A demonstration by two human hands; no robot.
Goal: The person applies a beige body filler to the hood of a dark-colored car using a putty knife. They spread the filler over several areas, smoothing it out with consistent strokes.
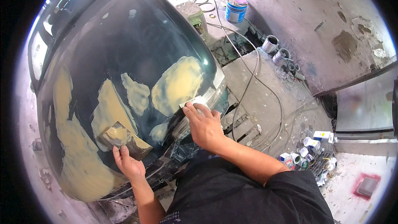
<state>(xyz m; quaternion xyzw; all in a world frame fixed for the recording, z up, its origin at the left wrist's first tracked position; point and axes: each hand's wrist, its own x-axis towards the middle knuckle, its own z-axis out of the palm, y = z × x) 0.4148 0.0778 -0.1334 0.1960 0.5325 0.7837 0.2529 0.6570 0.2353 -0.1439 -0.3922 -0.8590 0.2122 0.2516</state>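
the person leans over the front of a dark car hood (124, 37), its paint broken up by pale yellow patches of body filler (177, 84) spread in several places. the right hand (204, 125) is down near the hood's front edge, fingers curled and pinching a small whitish spreader (195, 101), thumb beneath and fingertips on top, its edge laid flat against the lower rim of the largest filler patch. held that low and flat, it looks set to drag the filler thin rather than scoop it.

the left hand (129, 164) sits lower and to the left, fingers closed on the near edge of a flat mixing board (123, 139) that carries a smear of the same yellow filler. the board is tilted up and kept just beside the hood, probably so the supply stays within easy reach of the spreader. whether it rests on the hood or hovers over it i cannot tell.

off to the right, on the stained concrete floor (265, 79), a blue and white paint can (236, 10) stands by the wall, with a couple of open metal tins (270, 43) nearer and a hose (248, 74) looping between them. a cluster of small bottles and spray cans (309, 155) sits further right, well apart from the work.
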